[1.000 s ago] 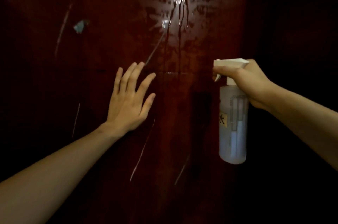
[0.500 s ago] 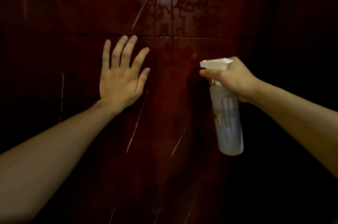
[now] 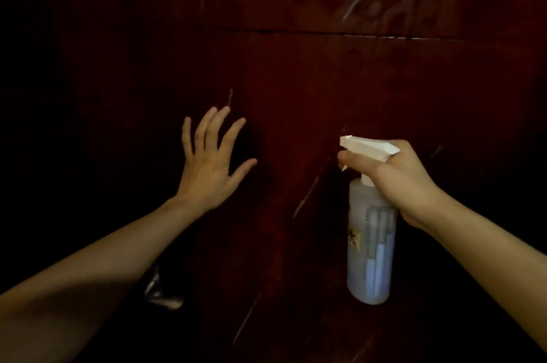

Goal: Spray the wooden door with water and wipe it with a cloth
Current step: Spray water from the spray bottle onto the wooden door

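Observation:
A dark red wooden door (image 3: 296,72) fills the view, scratched in pale streaks and wet and glossy at the upper right. My left hand (image 3: 208,165) is spread flat against the door at centre left, holding nothing. My right hand (image 3: 399,182) grips the neck of a translucent spray bottle (image 3: 370,241) with a white trigger head, its nozzle pointing left at the door and a finger on the trigger. No cloth is in sight.
A horizontal seam (image 3: 325,33) crosses the door above both hands. A small metallic piece (image 3: 161,291) shows low on the door under my left forearm. The left and right margins are too dark to read.
The view has dropped down the door: the seam and wet patch have risen toward the top of the frame. Both hands sit lower on the door, and the metallic piece has come into view.

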`<state>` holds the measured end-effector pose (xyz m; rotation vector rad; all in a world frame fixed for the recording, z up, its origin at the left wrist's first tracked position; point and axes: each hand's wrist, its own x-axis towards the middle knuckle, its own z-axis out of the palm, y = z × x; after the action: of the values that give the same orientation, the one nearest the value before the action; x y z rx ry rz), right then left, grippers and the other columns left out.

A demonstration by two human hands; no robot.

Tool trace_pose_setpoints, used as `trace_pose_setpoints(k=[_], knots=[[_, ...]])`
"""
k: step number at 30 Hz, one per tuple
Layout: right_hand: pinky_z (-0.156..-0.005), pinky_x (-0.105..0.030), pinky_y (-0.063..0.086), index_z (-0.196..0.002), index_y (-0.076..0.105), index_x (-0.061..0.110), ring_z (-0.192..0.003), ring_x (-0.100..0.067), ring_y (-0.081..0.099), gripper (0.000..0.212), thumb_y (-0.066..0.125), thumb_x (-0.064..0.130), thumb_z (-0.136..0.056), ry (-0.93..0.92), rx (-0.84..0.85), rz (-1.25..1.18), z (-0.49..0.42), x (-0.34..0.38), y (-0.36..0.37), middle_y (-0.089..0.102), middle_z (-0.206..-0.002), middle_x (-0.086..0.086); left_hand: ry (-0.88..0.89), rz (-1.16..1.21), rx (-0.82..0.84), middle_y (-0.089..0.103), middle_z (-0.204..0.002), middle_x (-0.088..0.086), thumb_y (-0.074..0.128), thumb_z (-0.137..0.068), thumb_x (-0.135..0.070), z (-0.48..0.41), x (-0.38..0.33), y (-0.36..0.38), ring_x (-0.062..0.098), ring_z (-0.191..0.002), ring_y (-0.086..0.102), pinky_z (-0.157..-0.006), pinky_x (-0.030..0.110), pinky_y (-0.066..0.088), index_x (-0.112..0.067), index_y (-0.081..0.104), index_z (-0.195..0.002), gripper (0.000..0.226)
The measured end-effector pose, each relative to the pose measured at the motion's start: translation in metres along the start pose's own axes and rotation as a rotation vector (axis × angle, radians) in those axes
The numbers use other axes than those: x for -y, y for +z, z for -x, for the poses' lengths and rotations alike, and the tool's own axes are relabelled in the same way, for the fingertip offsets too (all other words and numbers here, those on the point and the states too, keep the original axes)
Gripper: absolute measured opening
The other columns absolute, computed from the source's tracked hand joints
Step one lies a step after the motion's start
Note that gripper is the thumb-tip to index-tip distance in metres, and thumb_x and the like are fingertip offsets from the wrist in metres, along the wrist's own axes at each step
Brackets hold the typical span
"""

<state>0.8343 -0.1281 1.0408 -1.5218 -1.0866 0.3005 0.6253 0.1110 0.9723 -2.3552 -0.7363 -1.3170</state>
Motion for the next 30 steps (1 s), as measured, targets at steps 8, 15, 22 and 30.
trace_pose_setpoints(k=[8, 15, 22, 30], knots=[[-0.07, -0.032, 0.051, -0.091, 0.077, 0.005, -0.087, -0.034, 0.072, 0.025, 0.08, 0.029, -0.088, 0.004, -0.067, -0.094, -0.018, -0.005, 0.117, 0.075, -0.091, -0.021, -0.08, -0.049, 0.284, -0.029, -0.172, 0.004, 0.064, -0.061, -0.092, 0.023, 0.084, -0.011, 0.027, -0.158, -0.03, -0.121, 0.068, -0.018, -0.027, -0.016, -0.166, 0.147], [-0.063, -0.035, 0.05, -0.088, 0.073, -0.001, -0.064, -0.019, 0.066, 0.032, 0.081, 0.03, -0.086, 0.044, -0.136, 0.0, -0.024, -0.007, 0.143, 0.071, -0.073, -0.012, -0.1, -0.039, 0.329, -0.045, -0.164, 0.001, 0.065, -0.054, -0.094, 0.025, 0.092, 0.001, 0.023, -0.152, -0.041, -0.119, 0.063, -0.024, -0.031, -0.036, -0.157, 0.157], [-0.071, -0.034, 0.052, -0.088, 0.074, 0.004, -0.073, -0.025, 0.071, 0.027, 0.081, 0.03, -0.086, 0.151, -0.113, 0.012, 0.005, -0.015, 0.14, 0.074, -0.086, -0.016, -0.035, 0.032, 0.278, -0.038, -0.168, 0.003, 0.072, -0.059, -0.087, 0.024, 0.094, 0.001, 0.024, -0.154, -0.036, -0.121, 0.067, -0.016, -0.031, -0.029, -0.16, 0.154], [-0.064, -0.019, 0.053, -0.103, 0.076, 0.018, -0.081, -0.014, 0.071, 0.015, 0.08, 0.019, -0.088, 0.326, -0.038, -0.03, 0.08, -0.083, 0.2, 0.076, -0.089, -0.003, -0.109, 0.105, 0.196, -0.001, -0.172, 0.015, 0.085, -0.071, -0.064, 0.153, 0.117, 0.035, 0.039, -0.161, 0.001, -0.121, 0.077, 0.0, -0.027, 0.013, -0.166, 0.125]])
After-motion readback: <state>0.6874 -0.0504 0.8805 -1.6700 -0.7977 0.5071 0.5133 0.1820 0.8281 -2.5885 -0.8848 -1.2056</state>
